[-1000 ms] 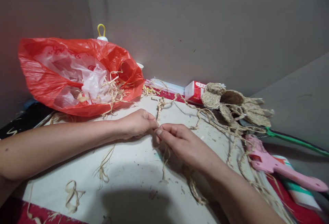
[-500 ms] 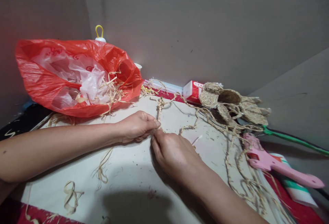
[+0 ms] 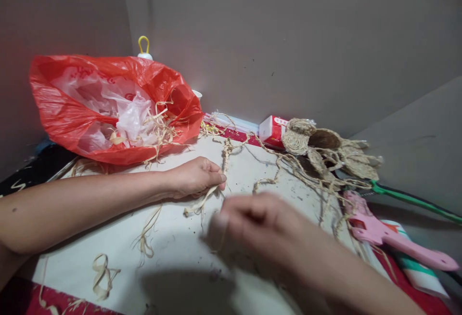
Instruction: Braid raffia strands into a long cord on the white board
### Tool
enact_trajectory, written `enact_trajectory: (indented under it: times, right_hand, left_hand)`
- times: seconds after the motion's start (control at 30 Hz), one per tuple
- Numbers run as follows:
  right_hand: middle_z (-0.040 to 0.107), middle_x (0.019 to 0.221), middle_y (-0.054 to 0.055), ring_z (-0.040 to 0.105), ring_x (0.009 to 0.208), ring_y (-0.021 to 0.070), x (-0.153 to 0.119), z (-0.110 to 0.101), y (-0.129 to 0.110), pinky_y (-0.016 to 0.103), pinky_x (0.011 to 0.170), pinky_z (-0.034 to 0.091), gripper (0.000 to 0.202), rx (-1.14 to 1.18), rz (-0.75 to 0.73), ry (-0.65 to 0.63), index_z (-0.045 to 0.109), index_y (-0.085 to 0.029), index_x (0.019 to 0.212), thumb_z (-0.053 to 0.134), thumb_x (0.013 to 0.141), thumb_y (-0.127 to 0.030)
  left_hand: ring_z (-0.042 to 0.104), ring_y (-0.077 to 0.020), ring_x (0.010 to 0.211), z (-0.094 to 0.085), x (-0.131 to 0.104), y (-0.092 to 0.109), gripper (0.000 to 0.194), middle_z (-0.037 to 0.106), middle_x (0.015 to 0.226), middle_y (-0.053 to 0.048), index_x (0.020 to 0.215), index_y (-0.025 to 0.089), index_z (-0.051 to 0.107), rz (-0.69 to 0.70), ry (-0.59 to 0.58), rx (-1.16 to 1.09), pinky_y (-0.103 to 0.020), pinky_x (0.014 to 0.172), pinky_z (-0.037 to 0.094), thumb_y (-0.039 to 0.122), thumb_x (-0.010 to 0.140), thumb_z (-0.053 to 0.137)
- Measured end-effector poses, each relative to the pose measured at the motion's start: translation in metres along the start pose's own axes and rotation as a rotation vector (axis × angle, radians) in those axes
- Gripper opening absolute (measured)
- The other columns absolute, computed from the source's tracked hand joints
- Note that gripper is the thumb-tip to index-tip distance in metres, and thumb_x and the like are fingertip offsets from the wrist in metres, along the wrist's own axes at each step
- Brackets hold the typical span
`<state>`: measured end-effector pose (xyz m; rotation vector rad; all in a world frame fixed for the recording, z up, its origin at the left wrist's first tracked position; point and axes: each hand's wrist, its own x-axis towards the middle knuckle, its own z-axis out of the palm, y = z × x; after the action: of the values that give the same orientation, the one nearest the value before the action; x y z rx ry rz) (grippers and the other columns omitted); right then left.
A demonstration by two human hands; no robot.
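Note:
My left hand [image 3: 198, 176] is closed, thumb and fingers pinching the near end of a braided straw cord [image 3: 226, 153]. The cord runs away from me over the white board [image 3: 169, 267]. Loose pale straw ends [image 3: 202, 203] hang out below those fingers. My right hand [image 3: 262, 223] is just to the right and nearer to me, apart from the left. Motion smears its fingers; they look bent, but whether they hold a strand I cannot make out. A faint thin line shows beneath them.
At the back left lies a red plastic bag [image 3: 46, 103] with straw scraps. Coiled straw pieces [image 3: 298, 141] sit beside a red-and-white packet [image 3: 272, 131]. At right are a pink glue gun [image 3: 397, 240] and a white-and-green tube [image 3: 420, 269]. Straw strips [image 3: 101, 276] lie front left.
My right hand has come away from the left, moving right and toward me. Loose straw ends now show below my left hand, which stays on the cord. The view has shifted slightly.

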<state>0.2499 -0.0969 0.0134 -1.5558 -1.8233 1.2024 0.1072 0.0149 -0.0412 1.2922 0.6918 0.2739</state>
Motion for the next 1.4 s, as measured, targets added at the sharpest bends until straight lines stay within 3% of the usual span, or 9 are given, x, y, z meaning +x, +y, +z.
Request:
enact_trajectory:
  times: [0.07, 0.1, 0.2, 0.33, 0.4, 0.53, 0.97, 1.13, 1.4]
  right_hand:
    - [0.044, 0.046, -0.003, 0.037, 0.042, 0.0107, 0.021, -0.011, 0.018, 0.024, 0.042, 0.028, 0.041, 0.092, 0.096, 0.430, 0.046, -0.021, 0.055, 0.053, 0.086, -0.047]
    - [0.047, 0.049, -0.002, 0.042, 0.045, 0.0116, 0.031, -0.013, 0.027, 0.024, 0.044, 0.032, 0.038, 0.130, 0.122, 0.514, 0.049, -0.021, 0.058, 0.054, 0.085, -0.047]
    - [0.059, 0.062, 0.003, 0.054, 0.056, 0.0147, 0.050, -0.006, 0.043, 0.024, 0.050, 0.041, 0.032, 0.391, 0.200, 0.344, 0.057, -0.018, 0.071, 0.057, 0.083, -0.048]
    - [0.041, 0.046, -0.006, 0.027, 0.037, 0.0064, 0.050, 0.010, 0.040, 0.020, 0.037, 0.021, 0.036, 0.601, 0.280, 0.096, 0.049, -0.019, 0.064, 0.052, 0.084, -0.048]
    - [0.032, 0.045, -0.009, 0.016, 0.037, 0.0049, 0.049, 0.010, 0.039, 0.019, 0.036, 0.011, 0.036, 0.610, 0.286, 0.093, 0.045, -0.020, 0.060, 0.056, 0.082, -0.046]
    - [0.028, 0.044, -0.010, 0.016, 0.038, 0.0050, 0.052, 0.000, 0.045, 0.019, 0.035, 0.010, 0.035, 0.489, 0.264, 0.092, 0.048, -0.019, 0.060, 0.059, 0.078, -0.047]
    - [0.029, 0.042, -0.011, 0.014, 0.037, 0.0035, 0.056, -0.015, 0.063, 0.019, 0.036, 0.009, 0.037, 0.771, 0.200, -0.064, 0.045, -0.019, 0.059, 0.066, 0.078, -0.041]
    - [0.029, 0.042, -0.011, 0.015, 0.037, 0.0032, 0.058, -0.015, 0.064, 0.019, 0.036, 0.008, 0.043, 0.810, 0.192, -0.038, 0.037, -0.020, 0.055, 0.066, 0.077, -0.043]
    - [0.028, 0.040, -0.012, 0.014, 0.036, 0.0025, 0.059, -0.013, 0.060, 0.018, 0.035, 0.007, 0.045, 0.818, 0.179, -0.063, 0.036, -0.020, 0.053, 0.065, 0.076, -0.044]
  left_hand:
    - [0.019, -0.0056, 0.032, 0.000, 0.000, -0.001, 0.021, 0.029, 0.034, 0.010, 0.068, 0.015, 0.055, 0.021, -0.011, -0.015, -0.020, 0.035, 0.012, 0.027, 0.086, 0.054]
    - [0.018, -0.0052, 0.032, 0.000, 0.001, -0.001, 0.022, 0.029, 0.034, 0.011, 0.068, 0.015, 0.055, 0.030, -0.012, -0.019, -0.020, 0.035, 0.012, 0.027, 0.086, 0.054]
    - [0.022, -0.0031, 0.034, 0.002, 0.002, -0.001, 0.027, 0.043, 0.042, 0.007, 0.065, 0.013, 0.054, 0.093, -0.041, -0.032, -0.018, 0.038, 0.018, 0.026, 0.088, 0.051]
    - [0.037, -0.0036, 0.040, 0.005, 0.002, 0.001, 0.031, 0.055, 0.051, 0.000, 0.060, 0.010, 0.056, 0.136, -0.087, -0.007, -0.017, 0.044, 0.027, 0.020, 0.089, 0.047]
    - [0.030, -0.0035, 0.037, 0.005, 0.001, 0.002, 0.027, 0.047, 0.044, 0.005, 0.063, 0.010, 0.058, 0.093, -0.062, 0.004, -0.018, 0.040, 0.020, 0.019, 0.088, 0.049]
    - [0.017, -0.0043, 0.034, 0.002, 0.000, 0.002, 0.021, 0.030, 0.037, 0.010, 0.067, 0.014, 0.056, 0.039, -0.087, -0.019, -0.020, 0.037, 0.010, 0.024, 0.085, 0.055]
    - [0.017, -0.0041, 0.035, -0.011, 0.003, 0.011, 0.022, 0.026, 0.044, 0.009, 0.065, 0.015, 0.053, -0.074, -0.206, -0.084, -0.018, 0.035, 0.013, 0.024, 0.085, 0.052]
    - [0.017, -0.0049, 0.037, -0.027, 0.008, 0.020, 0.020, 0.028, 0.045, 0.009, 0.070, 0.014, 0.056, -0.038, -0.113, 0.034, -0.019, 0.037, 0.012, 0.022, 0.087, 0.050]
    - [0.029, -0.0047, 0.040, -0.044, -0.002, 0.050, 0.022, 0.039, 0.049, 0.007, 0.064, 0.015, 0.052, 0.121, 0.275, 0.465, -0.020, 0.041, 0.019, 0.021, 0.086, 0.053]
